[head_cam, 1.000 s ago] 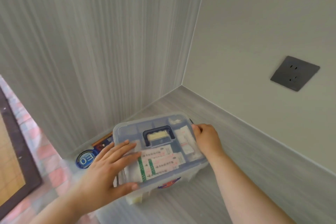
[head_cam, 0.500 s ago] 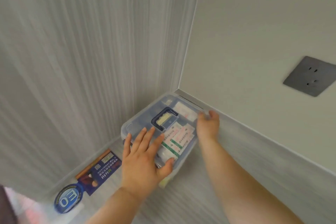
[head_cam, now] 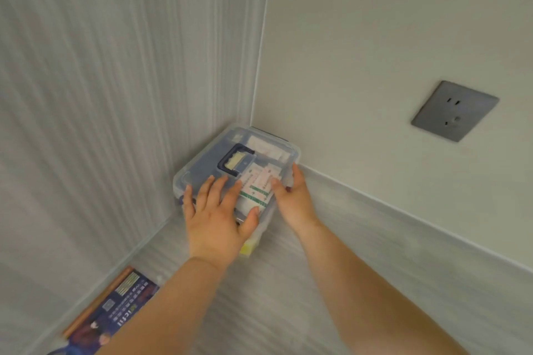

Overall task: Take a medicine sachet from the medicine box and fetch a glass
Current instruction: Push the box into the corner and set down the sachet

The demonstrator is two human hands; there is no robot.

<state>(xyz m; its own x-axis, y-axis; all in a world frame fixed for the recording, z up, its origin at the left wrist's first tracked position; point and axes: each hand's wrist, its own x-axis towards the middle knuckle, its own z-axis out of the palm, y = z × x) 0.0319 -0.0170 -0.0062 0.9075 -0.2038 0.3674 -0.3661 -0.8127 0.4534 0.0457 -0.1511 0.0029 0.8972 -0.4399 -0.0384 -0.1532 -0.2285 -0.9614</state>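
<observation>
Medicine box [head_cam: 259,150] sitting lidded in bench corner; left hand [head_cam: 215,219] pressing flat, grip spread; right hand [head_cam: 294,202] clasping side. Next: unlatching lid.

The medicine box [head_cam: 259,150] sits jammed into the corner, 2 walls blocking its far sides; near sides open.

Views: 1, worn on my head.
Position: above and behind my forearms, which enter from the bottom edge.
Facing: forward and down into a corner where 2 walls meet the counter [head_cam: 331,282].
Nearness: at arm's reach; my left hand [head_cam: 219,222] and right hand [head_cam: 294,199] sit mid-frame on the box [head_cam: 230,150].
Lens: wide-angle; the wall seams lean.
Edges: socket [head_cam: 454,110] right, booklet [head_cam: 115,308] bottom left.
</observation>
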